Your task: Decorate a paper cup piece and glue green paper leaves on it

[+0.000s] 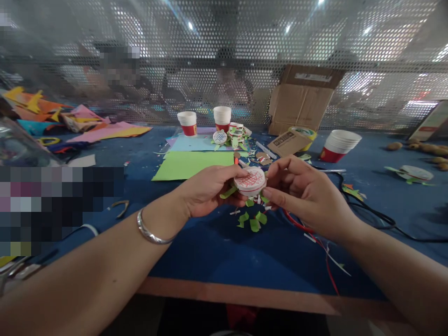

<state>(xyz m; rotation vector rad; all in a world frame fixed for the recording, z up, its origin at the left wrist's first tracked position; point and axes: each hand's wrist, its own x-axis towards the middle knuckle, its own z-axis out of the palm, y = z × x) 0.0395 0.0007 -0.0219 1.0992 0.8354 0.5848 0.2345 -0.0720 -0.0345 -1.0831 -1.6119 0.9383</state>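
Observation:
A small paper-cup turtle, its round white top drawn over in red lines, is held above the near part of the table. My left hand grips it from the left, thumb on the top and fingers underneath. At its right edge, my right hand is closed, thumb and fingertips touching the rim near a green paper piece. A green strip sticks out on the left side. Below the turtle, cut green paper scraps lie on the blue table. The turtle's underside is hidden.
Green paper sheets lie behind my hands. Stacked paper cups stand at the right, near a cardboard box. Other finished turtles sit at the back. A black cable runs along the right; coloured paper is piled left.

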